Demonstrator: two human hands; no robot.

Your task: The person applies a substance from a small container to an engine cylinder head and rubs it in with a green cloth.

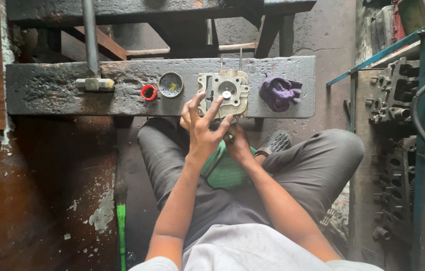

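A person sits cross-legged on the floor, seen from above, facing a long dark metal desk [62, 90] that runs left to right. Racks of grey engine parts [393, 95] stand at the right. On the desk, from the left, lie a small hammer-like block [95, 84], a red ring [148, 92], a round tin [171, 84], a pale engine casting [230, 88] and a crumpled purple rag [279, 93]. The casting lies flat at the desk's near edge, round bore facing up, its long axis running away from the person. The left hand [202, 128] rests on its left side, fingers spread apart, steadying it. The right hand [237, 143], below the edge, looks closed around a green object [222, 170]. Judging by this, the step is fitting; next needs careful alignment.
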